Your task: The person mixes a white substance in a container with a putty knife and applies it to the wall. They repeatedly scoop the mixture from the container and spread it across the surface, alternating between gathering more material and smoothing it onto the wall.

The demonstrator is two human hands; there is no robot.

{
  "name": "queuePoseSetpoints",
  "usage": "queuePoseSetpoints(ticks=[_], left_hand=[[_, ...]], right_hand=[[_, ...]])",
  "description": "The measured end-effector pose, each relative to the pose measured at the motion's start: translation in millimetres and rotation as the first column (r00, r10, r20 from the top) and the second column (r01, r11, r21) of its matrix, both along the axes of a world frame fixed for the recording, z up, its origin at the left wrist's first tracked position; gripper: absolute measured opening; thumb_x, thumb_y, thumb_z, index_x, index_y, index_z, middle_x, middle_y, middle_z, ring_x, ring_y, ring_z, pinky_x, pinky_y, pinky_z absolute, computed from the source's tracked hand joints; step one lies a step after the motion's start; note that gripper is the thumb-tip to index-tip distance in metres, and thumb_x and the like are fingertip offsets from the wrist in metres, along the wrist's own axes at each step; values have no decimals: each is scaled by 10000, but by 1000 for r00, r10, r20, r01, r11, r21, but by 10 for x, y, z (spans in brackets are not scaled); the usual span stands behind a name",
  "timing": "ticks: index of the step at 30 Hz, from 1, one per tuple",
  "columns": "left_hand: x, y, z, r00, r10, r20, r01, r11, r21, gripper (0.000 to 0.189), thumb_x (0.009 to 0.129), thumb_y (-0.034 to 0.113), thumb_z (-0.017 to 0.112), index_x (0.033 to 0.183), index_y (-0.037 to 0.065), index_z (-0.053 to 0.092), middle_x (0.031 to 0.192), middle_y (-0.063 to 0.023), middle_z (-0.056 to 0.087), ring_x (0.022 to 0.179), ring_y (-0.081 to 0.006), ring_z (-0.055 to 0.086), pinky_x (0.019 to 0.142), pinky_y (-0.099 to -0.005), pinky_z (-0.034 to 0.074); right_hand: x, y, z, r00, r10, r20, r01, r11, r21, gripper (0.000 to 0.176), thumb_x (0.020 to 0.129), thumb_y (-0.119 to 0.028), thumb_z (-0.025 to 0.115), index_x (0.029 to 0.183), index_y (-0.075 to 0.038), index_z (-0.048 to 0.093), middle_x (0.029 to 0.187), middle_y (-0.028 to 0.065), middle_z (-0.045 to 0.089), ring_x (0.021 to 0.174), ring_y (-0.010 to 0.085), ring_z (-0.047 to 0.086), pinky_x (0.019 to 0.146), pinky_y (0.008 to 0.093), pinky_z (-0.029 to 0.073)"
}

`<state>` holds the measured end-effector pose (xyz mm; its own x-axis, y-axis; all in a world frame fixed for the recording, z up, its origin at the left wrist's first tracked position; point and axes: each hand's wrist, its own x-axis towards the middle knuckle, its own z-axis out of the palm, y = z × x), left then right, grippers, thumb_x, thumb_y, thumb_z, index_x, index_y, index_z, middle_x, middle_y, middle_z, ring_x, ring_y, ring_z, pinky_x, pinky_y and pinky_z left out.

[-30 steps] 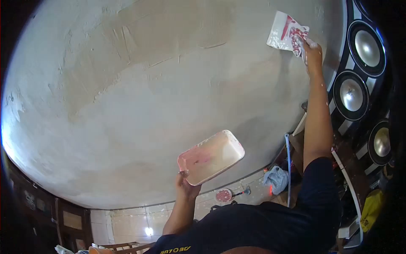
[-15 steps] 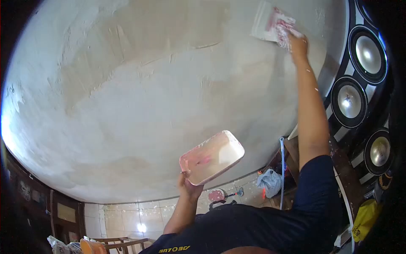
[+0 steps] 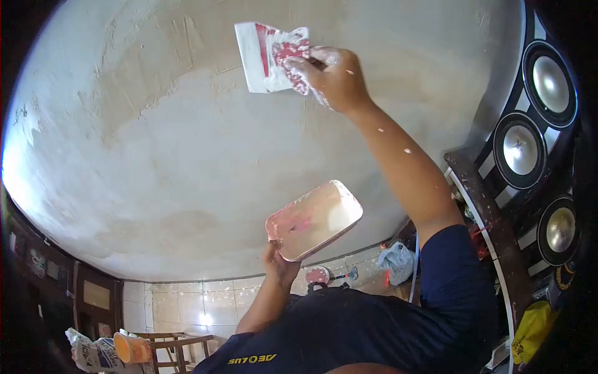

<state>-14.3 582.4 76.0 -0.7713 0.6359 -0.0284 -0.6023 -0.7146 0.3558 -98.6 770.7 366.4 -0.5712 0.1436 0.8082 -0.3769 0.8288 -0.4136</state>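
My right hand (image 3: 336, 78), smeared with white compound, grips a red-handled putty knife (image 3: 255, 59). Its broad white-coated blade lies against or close over the upper wall (image 3: 205, 149), which shows grey and beige skim patches with raised ridges. Lower down, my left hand (image 3: 280, 265) is closed on the near left corner of a rectangular plastic tray (image 3: 317, 224). The tray is tilted, with white residue along its rim and a pink smear inside.
Large round speakers (image 3: 520, 149) line the right side beside a dark wooden shelf (image 3: 464, 171). On the tiled floor are a round pinkish lid or container (image 3: 317, 275) and a plastic bag (image 3: 397, 263). At lower left, an orange bucket (image 3: 132, 348) stands by a wooden stool (image 3: 180, 343).
My right hand has swept the putty knife left across the wall, from the upper right to the upper middle. My left hand and the tray have hardly moved.
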Motion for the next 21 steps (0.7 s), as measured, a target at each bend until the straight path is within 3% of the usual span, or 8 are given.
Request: queuePoseSetpoints(ticks=[4, 5, 8, 10, 15, 17, 19, 21], left_hand=[[-7, -2, -14, 999, 33, 15, -32, 999, -36, 648, 787, 455, 496, 1307, 81, 393, 1264, -117, 476, 1148, -301, 476, 956, -474, 395], [-15, -25, -7, 999, 29, 19, -28, 998, -57, 647, 788, 460, 494, 1307, 85, 393, 1265, -115, 476, 1149, -298, 475, 957, -469, 394], [-69, -88, -122, 999, 11, 42, -9, 999, -51, 650, 780, 453, 504, 1304, 85, 394, 1259, -114, 479, 1144, -291, 477, 960, -459, 390], [-105, -66, -142, 999, -24, 24, 24, 1000, 10, 649, 776, 370, 535, 1332, 87, 356, 1310, -107, 439, 1214, -281, 420, 1001, -453, 348], [-91, -16, -224, 1000, 1, -1, -1, 999, 38, 625, 788, 360, 527, 1324, 83, 365, 1312, -103, 441, 1202, -273, 436, 998, -434, 354], [-111, 27, -189, 998, 45, 54, -42, 997, -67, 649, 710, 327, 499, 1292, 59, 395, 1232, -125, 488, 1146, -299, 474, 960, -466, 384], [-127, 50, -192, 998, 62, 3, -62, 994, -90, 659, 714, 339, 509, 1298, 59, 388, 1241, -128, 483, 1151, -301, 470, 966, -469, 376], [-59, 32, -175, 996, 77, -46, -83, 988, -129, 669, 719, 352, 518, 1305, 58, 382, 1249, -130, 479, 1156, -303, 465, 972, -471, 369]], right_hand=[[-267, 869, -47, 966, -235, -107, 239, 971, 17, 309, 743, -293, 685, 794, 11, 659, 715, 170, 651, 656, 328, 622, 652, 376, 489], [-268, 1379, -74, 837, -486, -254, 536, 822, 194, 308, 749, -286, 680, 814, 15, 657, 706, 186, 644, 627, 324, 610, 644, 374, 487], [472, 2011, 84, 938, -336, -85, 296, 906, -304, 273, 808, -175, 661, 976, 40, 652, 713, 2, 624, 608, 109, 536, 598, 246, 450], [896, 2509, 7, 976, -187, -110, 81, 785, -614, 367, 812, -165, 656, 1105, 47, 597, 953, 79, 637, 808, 116, 578, 722, 228, 450], [1565, 2548, -477, 928, -368, -52, 261, 745, -614, 438, 864, -277, 576, 1197, 5, 543, 1157, 90, 546, 992, 134, 509, 835, 249, 400], [1614, 2053, -657, 969, -209, -132, 61, 720, -691, 461, 884, -275, 553, 1248, -2, 487, 1135, 79, 534, 978, 145, 502, 813, 250, 397], [1531, 1490, -789, 947, -266, -183, 33, 644, -765, 281, 893, -95, 527, 1153, 7, 549, 970, 60, 574, 754, 130, 536, 576, 250, 431], [1549, 1241, -995, 981, 62, -184, -190, 509, -840, 154, 886, -104, 547, 1004, -15, 592, 833, 27, 566, 608, 78, 488, 467, 208, 361]])
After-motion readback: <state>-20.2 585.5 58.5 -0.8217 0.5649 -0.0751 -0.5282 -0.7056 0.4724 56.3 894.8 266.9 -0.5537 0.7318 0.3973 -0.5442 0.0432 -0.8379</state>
